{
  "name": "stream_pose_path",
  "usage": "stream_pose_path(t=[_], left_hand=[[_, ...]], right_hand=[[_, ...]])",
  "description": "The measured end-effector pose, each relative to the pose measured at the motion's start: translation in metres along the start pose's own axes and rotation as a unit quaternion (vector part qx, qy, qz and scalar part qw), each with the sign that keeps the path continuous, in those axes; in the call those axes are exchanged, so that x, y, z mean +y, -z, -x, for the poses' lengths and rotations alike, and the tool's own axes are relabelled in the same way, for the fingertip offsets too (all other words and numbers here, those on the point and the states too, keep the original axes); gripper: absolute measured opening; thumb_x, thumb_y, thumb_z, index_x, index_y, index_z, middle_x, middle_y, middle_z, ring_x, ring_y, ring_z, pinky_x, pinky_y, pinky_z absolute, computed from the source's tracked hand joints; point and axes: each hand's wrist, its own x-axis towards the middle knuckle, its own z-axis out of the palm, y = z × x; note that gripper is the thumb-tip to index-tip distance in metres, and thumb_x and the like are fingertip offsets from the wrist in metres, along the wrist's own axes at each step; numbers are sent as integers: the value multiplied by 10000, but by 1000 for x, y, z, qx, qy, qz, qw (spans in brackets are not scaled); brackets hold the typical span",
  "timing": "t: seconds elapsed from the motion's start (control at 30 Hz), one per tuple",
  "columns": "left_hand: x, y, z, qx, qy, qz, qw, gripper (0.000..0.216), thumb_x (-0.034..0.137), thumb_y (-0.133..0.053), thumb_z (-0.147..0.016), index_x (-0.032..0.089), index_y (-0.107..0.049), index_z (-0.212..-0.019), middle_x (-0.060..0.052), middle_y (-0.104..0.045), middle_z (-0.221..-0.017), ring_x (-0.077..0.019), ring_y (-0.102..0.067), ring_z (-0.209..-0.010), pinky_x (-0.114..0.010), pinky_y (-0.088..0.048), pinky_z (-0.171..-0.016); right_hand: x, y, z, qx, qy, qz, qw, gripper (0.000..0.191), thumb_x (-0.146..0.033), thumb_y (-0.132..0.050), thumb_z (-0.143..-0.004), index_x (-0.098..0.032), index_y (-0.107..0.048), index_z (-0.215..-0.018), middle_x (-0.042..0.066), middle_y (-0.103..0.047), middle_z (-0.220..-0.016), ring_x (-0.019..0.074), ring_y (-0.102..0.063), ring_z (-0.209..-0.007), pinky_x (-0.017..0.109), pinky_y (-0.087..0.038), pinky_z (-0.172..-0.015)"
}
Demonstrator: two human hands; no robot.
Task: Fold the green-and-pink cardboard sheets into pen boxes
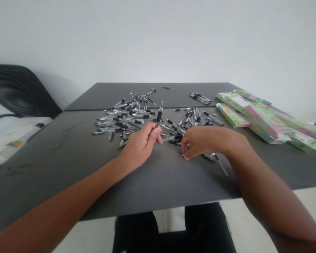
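Observation:
My left hand is closed around a black and silver pen, holding it upright with its tip pointing up over the dark grey table. My right hand rests on the table just to the right, fingers curled and pinched on a small part that I cannot make out. Behind both hands lies a wide scatter of pens and pen parts, with a second heap at the centre right. Some loose pens lie under my right wrist.
Several green and pink flat boxes are stacked in a slanted row at the table's right side. A small bundle of pens lies at the back. A black chair back stands at the left. A white wall is behind.

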Motion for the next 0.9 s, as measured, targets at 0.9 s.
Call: stream_pose_path(t=[0.9], left_hand=[[2, -1, 0, 4, -5, 10, 1000, 278, 419, -414, -1153, 256, -595, -1018, 8, -814, -881, -176, -762, -839, -306, -556, -874]], right_hand=[[-17, -2, -1, 8, -10, -11, 1000, 136, -224, -791, -807, -178, -864, -911, 30, -788, -795, 196, -693, -726, 272, -430, -624]])
